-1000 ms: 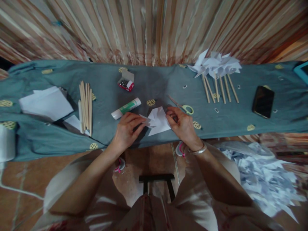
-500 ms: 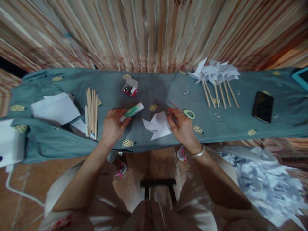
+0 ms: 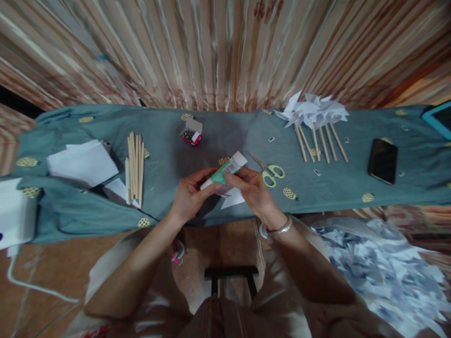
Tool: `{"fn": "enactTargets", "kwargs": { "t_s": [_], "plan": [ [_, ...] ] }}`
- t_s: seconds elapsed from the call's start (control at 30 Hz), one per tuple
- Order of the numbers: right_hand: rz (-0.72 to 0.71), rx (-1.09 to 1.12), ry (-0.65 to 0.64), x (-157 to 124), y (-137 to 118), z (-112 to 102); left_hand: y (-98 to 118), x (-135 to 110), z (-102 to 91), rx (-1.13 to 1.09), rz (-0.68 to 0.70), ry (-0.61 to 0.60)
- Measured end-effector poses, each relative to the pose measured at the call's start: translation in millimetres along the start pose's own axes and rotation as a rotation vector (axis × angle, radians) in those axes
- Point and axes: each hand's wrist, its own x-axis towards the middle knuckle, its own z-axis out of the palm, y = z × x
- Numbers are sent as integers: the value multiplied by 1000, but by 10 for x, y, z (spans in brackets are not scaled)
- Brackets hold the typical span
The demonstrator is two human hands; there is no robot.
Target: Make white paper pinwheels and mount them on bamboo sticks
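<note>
Both hands [image 3: 225,190] grip glue stick [image 3: 227,170]; folded paper [image 3: 232,198] beneath.

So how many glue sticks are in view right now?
1. The glue stick is held between the left hand and right hand above the white paper; paper piles could hide others.

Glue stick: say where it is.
In the head view the glue stick is at centre, held by left hand and right hand, left of the scissors.
</note>
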Motion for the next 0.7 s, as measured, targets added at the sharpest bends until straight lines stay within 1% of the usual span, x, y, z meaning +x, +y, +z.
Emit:
{"fn": "enactTargets", "kwargs": {
  "t_s": [0.1, 0.17, 0.23, 0.27, 0.37, 0.4, 0.5, 0.6, 0.7],
  "plan": [
    [5, 57, 33, 2, 14, -14, 23, 16, 37, -1, -11, -4],
    [3, 29, 56, 13, 26, -57, 30, 19, 48, 26, -18, -22],
    [-22, -35, 115, 35, 21, -139, 29, 18, 35, 84, 1, -32],
    [-51, -69, 165, 48, 10, -192, 25, 19, 15, 137, 20, -26],
    [-106, -84, 230, 73, -49, -357, -17, 40, -109, 412, 132, 16],
    [-85, -69, 216, 70, -68, -399, -42, 54, -164, 531, 191, 23],
    [22, 30, 193, 34, -97, -460, -132, 105, -309, 827, 344, -26],
    [89, 103, 201, -23, -102, -465, -176, 117, -349, 973, 424, -75],
    [38, 41, 200, -86, -113, -471, -141, 68, -271, 998, 493, -69]
  ]
}}
